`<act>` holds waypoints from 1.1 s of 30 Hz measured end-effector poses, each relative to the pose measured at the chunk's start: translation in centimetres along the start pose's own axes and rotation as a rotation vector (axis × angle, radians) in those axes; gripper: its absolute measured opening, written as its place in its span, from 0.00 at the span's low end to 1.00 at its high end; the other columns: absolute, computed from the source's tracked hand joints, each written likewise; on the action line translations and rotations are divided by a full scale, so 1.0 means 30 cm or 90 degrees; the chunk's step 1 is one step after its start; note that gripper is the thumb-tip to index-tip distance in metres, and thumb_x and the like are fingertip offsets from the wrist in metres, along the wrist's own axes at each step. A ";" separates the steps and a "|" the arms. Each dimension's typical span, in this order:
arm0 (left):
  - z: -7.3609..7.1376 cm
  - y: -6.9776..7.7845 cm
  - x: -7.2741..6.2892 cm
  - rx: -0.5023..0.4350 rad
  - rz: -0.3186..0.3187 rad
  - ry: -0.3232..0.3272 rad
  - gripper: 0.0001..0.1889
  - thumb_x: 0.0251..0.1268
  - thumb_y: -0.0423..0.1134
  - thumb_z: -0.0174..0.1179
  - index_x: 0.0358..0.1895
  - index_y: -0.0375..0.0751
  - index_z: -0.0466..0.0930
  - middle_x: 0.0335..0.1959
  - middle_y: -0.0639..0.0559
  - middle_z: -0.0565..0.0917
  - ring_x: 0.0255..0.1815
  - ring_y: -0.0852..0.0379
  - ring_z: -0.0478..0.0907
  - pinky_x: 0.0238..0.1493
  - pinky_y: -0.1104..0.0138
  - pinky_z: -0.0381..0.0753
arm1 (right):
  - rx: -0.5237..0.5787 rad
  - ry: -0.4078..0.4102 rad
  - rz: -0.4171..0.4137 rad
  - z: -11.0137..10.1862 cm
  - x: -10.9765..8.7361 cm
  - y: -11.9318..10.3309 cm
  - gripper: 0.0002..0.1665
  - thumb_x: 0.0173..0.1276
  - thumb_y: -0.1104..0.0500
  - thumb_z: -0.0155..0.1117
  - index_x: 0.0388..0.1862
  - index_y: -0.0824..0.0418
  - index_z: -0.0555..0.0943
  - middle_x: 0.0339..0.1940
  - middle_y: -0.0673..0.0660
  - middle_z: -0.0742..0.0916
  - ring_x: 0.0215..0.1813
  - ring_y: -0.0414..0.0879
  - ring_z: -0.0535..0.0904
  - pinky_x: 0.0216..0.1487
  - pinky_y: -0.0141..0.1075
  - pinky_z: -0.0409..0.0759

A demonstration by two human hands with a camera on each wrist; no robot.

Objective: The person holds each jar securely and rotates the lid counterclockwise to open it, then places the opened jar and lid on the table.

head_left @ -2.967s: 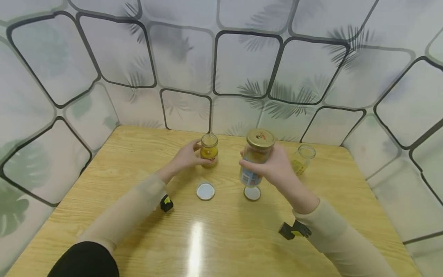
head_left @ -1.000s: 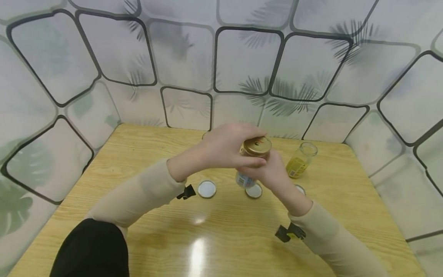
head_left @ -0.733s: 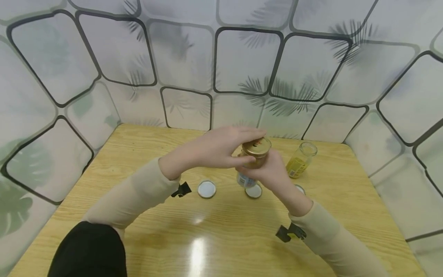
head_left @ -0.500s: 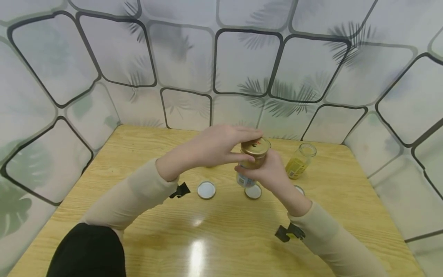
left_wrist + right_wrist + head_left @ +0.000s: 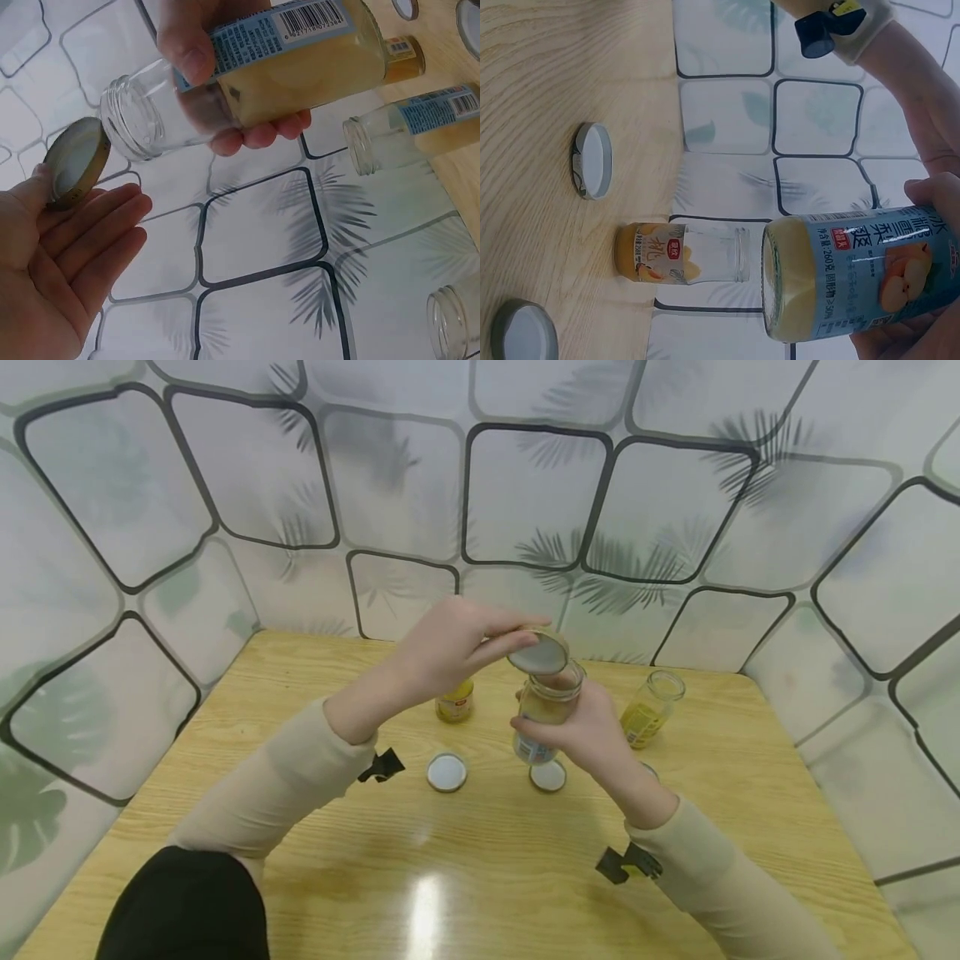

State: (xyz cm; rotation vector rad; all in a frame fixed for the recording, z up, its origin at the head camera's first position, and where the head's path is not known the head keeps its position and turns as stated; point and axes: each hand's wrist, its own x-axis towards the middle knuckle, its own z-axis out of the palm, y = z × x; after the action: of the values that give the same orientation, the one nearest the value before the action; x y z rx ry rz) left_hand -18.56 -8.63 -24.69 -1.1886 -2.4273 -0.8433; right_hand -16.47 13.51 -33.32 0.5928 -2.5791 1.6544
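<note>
My right hand (image 5: 592, 727) grips a glass jar (image 5: 550, 702) with a blue label and pale contents, held above the table. Its mouth is uncovered, and apples are pictured on its label in the right wrist view. Just above the mouth, my left hand (image 5: 450, 652) pinches a gold metal lid (image 5: 542, 652), tilted with its white underside showing. In the left wrist view, this lid (image 5: 77, 163) is held by the thumb side while the other fingers stretch out beneath. A gap separates lid and jar rim in the head view.
An open orange-labelled jar (image 5: 660, 251) stands at left, partly behind my left hand. Another open jar (image 5: 651, 710) with a yellow label stands at right. A further blue-labelled jar (image 5: 420, 116) shows in the left wrist view. Lids (image 5: 446, 772) lie white side up on the wooden table (image 5: 360, 877).
My left hand has left the orange-labelled jar, come over to the right hand's jar and grasped its lid. In the last half second the lid came off, rising and tilting.
</note>
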 end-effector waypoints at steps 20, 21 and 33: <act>-0.047 -0.233 -0.272 0.048 -0.298 -0.050 0.13 0.78 0.38 0.64 0.58 0.38 0.89 0.54 0.41 0.92 0.53 0.43 0.91 0.55 0.49 0.90 | 0.028 0.007 0.042 -0.025 0.005 0.024 0.27 0.61 0.67 0.81 0.59 0.66 0.83 0.53 0.65 0.92 0.48 0.40 0.88 0.53 0.32 0.87; -0.044 -0.246 -0.290 0.057 -0.301 -0.055 0.13 0.79 0.38 0.64 0.58 0.37 0.89 0.53 0.40 0.92 0.52 0.43 0.91 0.55 0.49 0.90 | 0.025 0.009 0.044 -0.027 0.005 0.026 0.27 0.61 0.67 0.81 0.59 0.66 0.83 0.53 0.65 0.92 0.48 0.40 0.88 0.53 0.32 0.87; 0.061 -0.365 -0.500 0.192 -0.342 -0.218 0.09 0.73 0.33 0.67 0.50 0.35 0.92 0.48 0.40 0.93 0.51 0.40 0.90 0.54 0.48 0.89 | 0.020 0.024 0.062 -0.034 0.003 0.046 0.26 0.60 0.66 0.82 0.58 0.64 0.84 0.53 0.64 0.92 0.49 0.40 0.88 0.55 0.37 0.87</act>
State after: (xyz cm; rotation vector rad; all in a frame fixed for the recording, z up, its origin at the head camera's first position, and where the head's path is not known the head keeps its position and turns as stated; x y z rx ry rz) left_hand -18.15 -21.95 -37.76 -0.6119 -3.0836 -0.3879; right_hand -17.18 14.89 -34.08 0.4392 -2.5994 1.7184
